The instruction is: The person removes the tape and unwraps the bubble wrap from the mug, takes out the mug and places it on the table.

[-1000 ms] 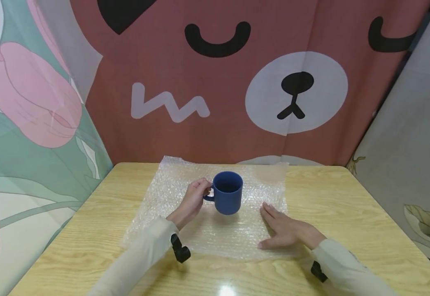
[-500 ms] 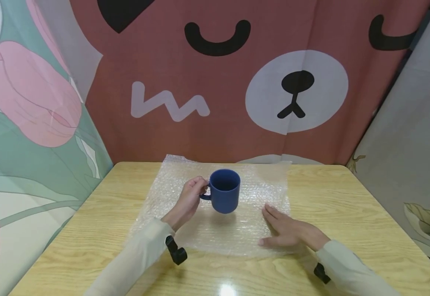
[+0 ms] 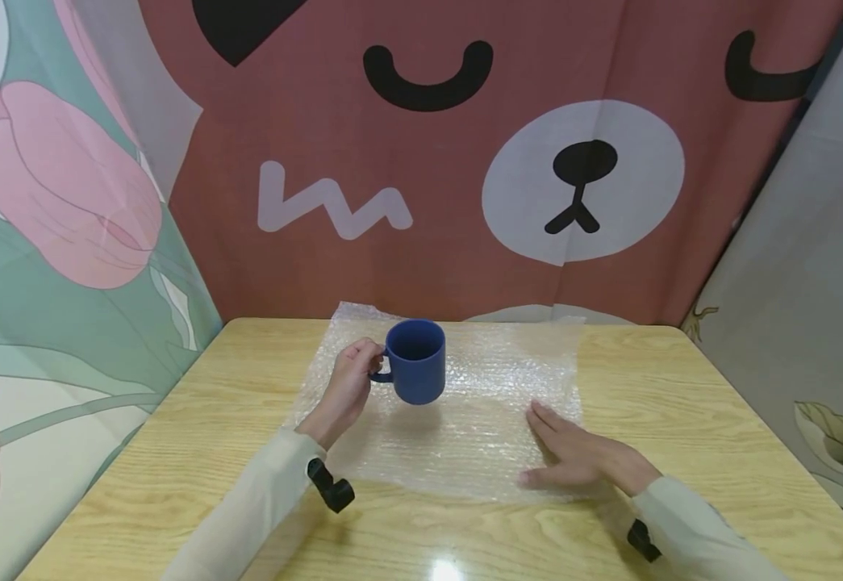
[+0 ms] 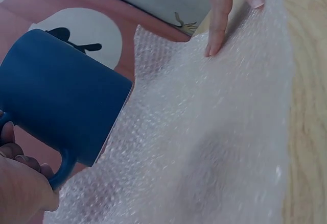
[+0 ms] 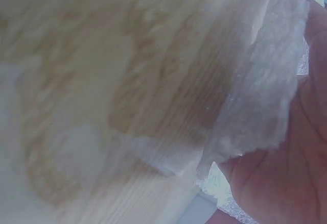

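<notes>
A dark blue mug (image 3: 419,367) hangs upright above a sheet of bubble wrap (image 3: 465,452), its shadow falling on the sheet below. My left hand (image 3: 348,383) grips the mug by its handle, fingers curled through it. In the left wrist view the mug (image 4: 61,96) shows its side and base edge, well apart from the wrap. With fingers straight and thumb spread, my right hand (image 3: 573,452) rests on the right edge of the bubble wrap. The right wrist view shows the palm (image 5: 281,183) close up beside the wrap's edge (image 5: 255,112).
The bubble wrap lies flat on a light wood table (image 3: 196,452), its far edge reaching the table's back. Behind hangs a curtain (image 3: 319,274) with a bear print, and patterned cloths flank the left and right. Each wrist carries a small black camera mount (image 3: 330,486).
My left hand has moved left and slightly up with the mug. The right hand has slid a little to the right, and the bubble wrap has shifted right with it.
</notes>
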`<act>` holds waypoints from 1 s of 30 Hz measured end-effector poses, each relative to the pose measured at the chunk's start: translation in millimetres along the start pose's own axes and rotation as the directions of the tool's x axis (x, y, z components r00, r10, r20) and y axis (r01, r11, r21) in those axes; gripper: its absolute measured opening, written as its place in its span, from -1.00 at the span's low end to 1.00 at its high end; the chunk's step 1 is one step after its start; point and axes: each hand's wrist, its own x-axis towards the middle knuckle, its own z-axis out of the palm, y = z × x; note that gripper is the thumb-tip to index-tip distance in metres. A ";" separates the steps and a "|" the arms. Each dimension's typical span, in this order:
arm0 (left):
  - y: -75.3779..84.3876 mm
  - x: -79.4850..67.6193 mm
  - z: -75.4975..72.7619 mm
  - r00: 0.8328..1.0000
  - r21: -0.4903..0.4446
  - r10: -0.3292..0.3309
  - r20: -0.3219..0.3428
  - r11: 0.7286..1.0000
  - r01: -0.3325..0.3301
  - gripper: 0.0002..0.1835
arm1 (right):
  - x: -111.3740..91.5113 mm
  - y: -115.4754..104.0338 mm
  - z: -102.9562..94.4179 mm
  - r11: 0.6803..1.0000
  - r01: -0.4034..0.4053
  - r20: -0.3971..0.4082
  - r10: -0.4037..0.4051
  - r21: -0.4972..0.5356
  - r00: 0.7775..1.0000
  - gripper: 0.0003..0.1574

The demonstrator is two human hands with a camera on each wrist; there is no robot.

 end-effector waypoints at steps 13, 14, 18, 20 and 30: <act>14.7 2.1 -17.4 0.999 -0.031 0.029 -0.046 0.999 -0.031 -0.61 | -6.6 8.0 -2.7 1.000 -0.006 0.001 0.006 0.025 1.000 0.34; 15.2 2.2 -18.5 0.998 -0.032 0.031 -0.050 0.999 -0.033 -0.61 | -6.7 8.4 -2.8 1.000 -0.008 0.001 0.008 0.028 1.000 0.34; 17.7 2.8 -23.4 0.997 -0.034 0.032 -0.068 0.999 -0.034 -0.60 | -7.3 8.8 -3.1 0.999 -0.009 -0.001 0.009 0.032 1.000 0.34; 19.1 3.0 -25.6 0.997 -0.026 0.035 -0.074 0.999 -0.037 -0.59 | -8.1 9.3 -2.9 0.999 -0.006 -0.005 0.006 0.035 1.000 0.34; 31.8 3.3 -38.6 0.993 -0.020 0.038 -0.112 0.999 -0.040 -0.57 | -11.1 10.0 -3.0 0.999 0.012 -0.028 -0.011 0.038 1.000 0.29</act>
